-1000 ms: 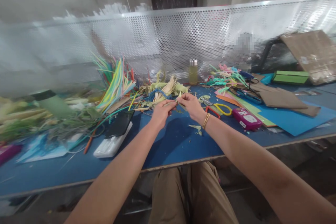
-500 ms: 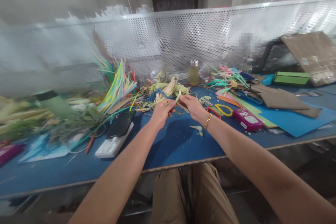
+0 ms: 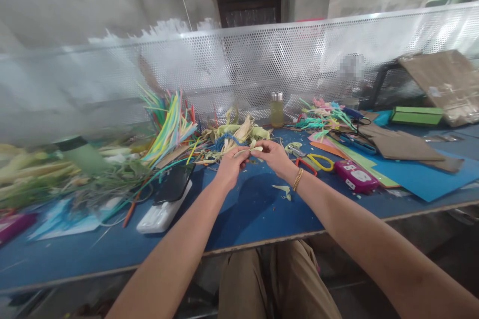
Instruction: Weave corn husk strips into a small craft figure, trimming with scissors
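Between my fingertips is a pale green strip of corn husk (image 3: 256, 149), pinched from both sides over the blue table. My left hand (image 3: 235, 160) is closed on its left end, and my right hand (image 3: 272, 156), with a gold bracelet at the wrist, grips it from the right. Just behind the hands lies a heap of dried corn husks (image 3: 245, 130) with a blue pipe cleaner (image 3: 228, 138) across it. A small husk scrap (image 3: 283, 191) rests on the table below my right hand. Fingers hide part of the held strip.
Scissors with yellow handles (image 3: 321, 162) and a purple case (image 3: 355, 176) lie to the right, near coloured paper and cardboard (image 3: 406, 144). On the left are a phone (image 3: 173, 184) on a white box, bundled pipe cleaners (image 3: 170, 122) and a green tumbler (image 3: 84, 154). A bottle (image 3: 277, 109) stands behind.
The view has tilted up slightly, bringing an exit sign in at the top. My hands stay together; the husk strip between them has turned, and its long end below my right hand no longer shows.
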Demonstrator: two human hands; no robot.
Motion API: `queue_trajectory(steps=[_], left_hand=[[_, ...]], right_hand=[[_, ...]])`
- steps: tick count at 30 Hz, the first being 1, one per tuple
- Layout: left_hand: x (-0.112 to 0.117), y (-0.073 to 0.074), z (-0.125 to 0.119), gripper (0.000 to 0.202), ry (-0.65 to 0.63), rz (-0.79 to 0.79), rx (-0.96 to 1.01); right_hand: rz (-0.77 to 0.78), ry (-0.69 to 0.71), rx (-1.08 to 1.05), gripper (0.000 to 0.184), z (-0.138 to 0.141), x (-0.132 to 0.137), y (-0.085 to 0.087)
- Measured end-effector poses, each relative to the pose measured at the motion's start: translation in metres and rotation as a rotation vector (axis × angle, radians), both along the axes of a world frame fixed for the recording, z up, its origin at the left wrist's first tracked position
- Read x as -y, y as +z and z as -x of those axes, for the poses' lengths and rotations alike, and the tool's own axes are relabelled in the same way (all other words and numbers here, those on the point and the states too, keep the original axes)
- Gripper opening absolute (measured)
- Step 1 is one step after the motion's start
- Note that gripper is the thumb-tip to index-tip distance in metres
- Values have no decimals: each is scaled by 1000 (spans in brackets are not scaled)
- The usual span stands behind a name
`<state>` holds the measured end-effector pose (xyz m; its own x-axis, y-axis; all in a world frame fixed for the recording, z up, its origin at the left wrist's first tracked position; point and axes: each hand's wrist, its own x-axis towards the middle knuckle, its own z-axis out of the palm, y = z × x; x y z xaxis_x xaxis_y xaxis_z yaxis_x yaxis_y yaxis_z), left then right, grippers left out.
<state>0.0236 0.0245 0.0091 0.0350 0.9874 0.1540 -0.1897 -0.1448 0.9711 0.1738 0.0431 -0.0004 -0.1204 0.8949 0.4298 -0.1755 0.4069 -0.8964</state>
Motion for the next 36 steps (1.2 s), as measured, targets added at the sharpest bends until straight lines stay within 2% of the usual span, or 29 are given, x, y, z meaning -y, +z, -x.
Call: queue_trajectory(steps=[11,14,20,24,31,36], left_hand=[[0,0,2,29,-33,-56,-68],[-1,0,2,27,-11,-70,-79],[0,3,-2,20,13,-47,4],[2,4,-4,18,14,-49,38],[-1,0,-2,20,63,-65,-49],[-3,-1,-3,19,112,-77,-61]], right_hand=[[12,-117,20,33,-1,2,4],[13,-108,33,35,0,2,3],[7,7,-36,38,3,5,3],[-4,-9,-29,37,3,6,3],[46,-81,-70,35,-3,4,8],[63,-67,-22,38,-3,9,11]])
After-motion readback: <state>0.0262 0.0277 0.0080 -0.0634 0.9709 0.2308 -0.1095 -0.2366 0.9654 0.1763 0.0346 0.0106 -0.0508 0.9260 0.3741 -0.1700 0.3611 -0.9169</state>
